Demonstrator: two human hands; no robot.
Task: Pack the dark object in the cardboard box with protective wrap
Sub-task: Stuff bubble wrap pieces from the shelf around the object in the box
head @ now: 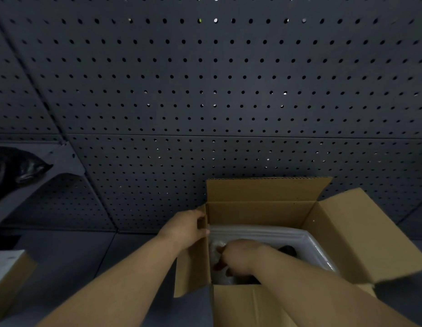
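Dark object point(288, 250): inside the cardboard box point(259, 215), low in the cavity. Only a small dark patch shows past the right wrist at about 2 o'clock from that hand; the rest is hidden.

Protective wrap point(271, 233): pale, glossy sheet lining the far and right inner walls of the box, folded down around the contents. A crumpled clear part lies under the right hand.

Left hand point(185, 228): at 9 o'clock of the box opening, fingers curled round the left wall edge and its flap, steadying the box.

Right hand point(238, 254): reaching down into the box, fingers bent into the wrap near the left inner wall. It seems to pinch or press the wrap; the exact grip cannot be told, fingertips hidden and blurred.

Flaps: all four open. Far flap upright at 12 o'clock, right flap splayed out at 3 o'clock, near flap folded outward at 6 o'clock.

Bench point(70, 260): dark grey; box sits on it in front of a pegboard wall point(205, 90).

Progress (judged): object and wrap are already in the box. Tucking of the wrap looks to be in hand.

Left to do (judged): finish covering the object and close the flaps.
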